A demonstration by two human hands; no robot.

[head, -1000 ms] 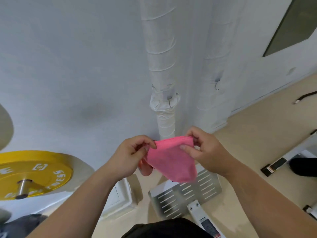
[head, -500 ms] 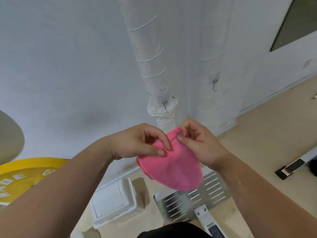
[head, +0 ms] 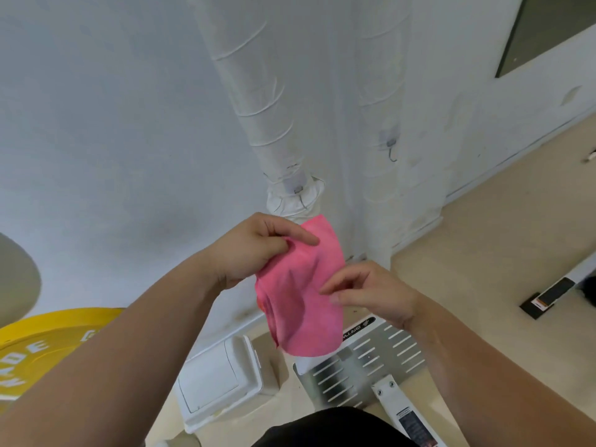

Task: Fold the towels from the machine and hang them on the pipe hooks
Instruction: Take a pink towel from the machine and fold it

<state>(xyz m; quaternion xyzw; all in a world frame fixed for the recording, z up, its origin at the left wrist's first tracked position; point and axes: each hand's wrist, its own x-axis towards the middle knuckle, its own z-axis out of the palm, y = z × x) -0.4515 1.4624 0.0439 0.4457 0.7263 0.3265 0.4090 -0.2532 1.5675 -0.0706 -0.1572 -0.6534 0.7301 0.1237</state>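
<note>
A small pink towel (head: 301, 298), folded, hangs in front of me at chest height. My left hand (head: 254, 250) pinches its upper left edge between thumb and forefinger. My right hand (head: 371, 291) is at the towel's right edge with fingers loosely curled; whether the fingertips still touch the cloth is unclear. Behind the towel stands a white wrapped pipe (head: 258, 101) with a metal hook (head: 301, 196) at its collar, just above the towel's top corner. A second wrapped pipe (head: 383, 91) to the right carries another hook (head: 392, 151).
A white wall stands close ahead. On the beige floor lie a white plastic box (head: 222, 382) and a slotted metal footplate (head: 364, 359) of a machine. A yellow weight plate (head: 35, 350) is at the lower left. A dark window (head: 548, 30) is at the upper right.
My left hand has lifted the towel's top toward the collar hook. My right hand has let go of the top edge and dropped to the towel's right side.
</note>
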